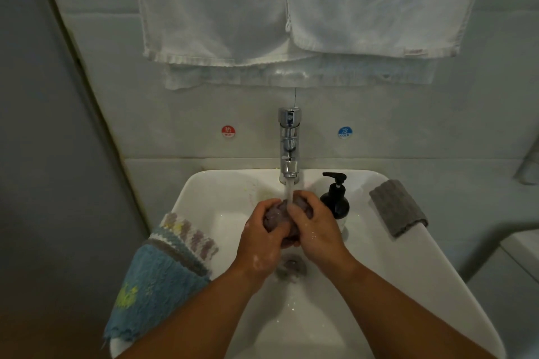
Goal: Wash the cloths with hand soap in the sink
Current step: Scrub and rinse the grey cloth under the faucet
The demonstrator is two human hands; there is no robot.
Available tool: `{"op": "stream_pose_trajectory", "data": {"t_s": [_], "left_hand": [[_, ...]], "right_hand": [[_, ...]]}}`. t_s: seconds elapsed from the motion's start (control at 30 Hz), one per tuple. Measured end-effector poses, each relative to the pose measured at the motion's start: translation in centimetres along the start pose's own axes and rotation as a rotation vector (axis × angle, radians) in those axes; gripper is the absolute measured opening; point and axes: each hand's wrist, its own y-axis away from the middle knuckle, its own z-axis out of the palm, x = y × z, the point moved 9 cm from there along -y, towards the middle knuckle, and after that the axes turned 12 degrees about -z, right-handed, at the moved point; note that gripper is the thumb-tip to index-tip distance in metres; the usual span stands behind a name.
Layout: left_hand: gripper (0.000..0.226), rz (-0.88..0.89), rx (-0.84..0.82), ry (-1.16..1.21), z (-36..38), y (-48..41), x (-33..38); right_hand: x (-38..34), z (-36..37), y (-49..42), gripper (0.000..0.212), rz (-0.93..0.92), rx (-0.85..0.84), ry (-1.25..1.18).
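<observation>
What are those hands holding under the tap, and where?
A bunched purplish cloth, squeezed from both sides: left hand on its left, right hand on its right.

Purplish cloth (277,212) is balled wet over the white sink (379,271); blue cloth (151,285) drapes its left rim, folded grey cloth (398,207) its right, near the upright black soap dispenser (336,198)

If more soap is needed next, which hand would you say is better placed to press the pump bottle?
Probably the right hand: the black pump bottle stands just beside it on the sink rim, while the left hand would have to cross the running water. Both grip the cloth.
</observation>
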Motion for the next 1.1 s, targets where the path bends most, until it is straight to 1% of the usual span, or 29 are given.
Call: {"op": "stream_pose_trajectory", "data": {"t_s": [0.1,0.13,0.2,0.27,0.33,0.37,0.43,0.5,0.53,0.6,0.63,0.67,0.73,0.77,0.83,0.9,1.03,1.1], "left_hand": [[0.023,0.055,0.068,-0.163,-0.1,0.0,0.2],[0.020,0.066,0.097,-0.188,-0.2,-0.1,0.2],[0.016,0.088,0.164,-0.246,-0.6,-0.1,0.5],[0.015,0.095,0.208,-0.286,-1.0,0.1,0.8],[0.015,0.091,0.221,-0.276,-1.1,0.2,0.8],[0.016,0.085,0.224,-0.271,-1.2,0.2,0.8],[0.019,0.073,0.214,-0.270,-1.0,0.4,0.8],[0.013,0.068,0.142,-0.198,-0.5,0.4,0.7],[0.013,0.054,0.084,-0.147,-0.1,0.5,0.6],[0.028,0.034,0.000,-0.090,0.6,0.6,0.4],[0.034,0.041,-0.011,-0.093,0.7,0.6,0.5],[0.040,0.049,-0.012,-0.095,0.6,0.6,0.6],[0.053,0.049,0.008,-0.107,0.2,0.5,0.8],[0.056,0.039,0.018,-0.113,0.0,0.4,0.8],[0.049,0.017,0.009,-0.121,-0.1,0.4,0.5],[0.036,0.015,0.025,-0.164,-0.1,0.1,0.2],[0.018,0.060,0.169,-0.228,-1.5,-0.3,0.0],[0.012,0.082,0.219,-0.273,-1.7,-0.3,0.4]], "right_hand": [[-0.5,-0.6,0.0,0.009,-0.022,0.058,0.037],[-0.5,-0.4,0.0,0.012,-0.013,0.054,0.026],[-0.3,0.2,0.2,0.019,0.036,0.018,-0.021],[0.0,1.1,0.4,0.021,0.089,-0.038,-0.089],[-0.1,1.6,0.6,0.023,0.079,-0.079,-0.139],[-0.1,1.6,0.6,0.023,0.056,-0.082,-0.123],[-0.1,1.1,0.4,0.019,0.007,-0.046,0.000],[0.0,0.0,0.1,0.018,-0.010,0.033,0.139],[0.0,-0.6,0.0,0.023,-0.012,0.075,0.204],[0.0,-1.7,-0.1,0.036,-0.007,0.132,0.316],[-0.1,-1.9,0.0,0.039,-0.004,0.140,0.350],[0.0,-1.9,0.0,0.037,0.005,0.139,0.374],[0.2,-1.8,0.0,0.024,0.022,0.135,0.370],[0.3,-1.6,-0.1,0.019,0.017,0.123,0.348],[0.0,-1.0,-0.2,0.023,-0.019,0.076,0.283],[-0.2,-0.2,-0.1,0.025,-0.035,0.007,0.192],[-0.2,1.8,0.7,0.034,0.025,-0.155,-0.054],[0.2,1.8,0.6,0.027,0.016,-0.143,-0.013]]}}
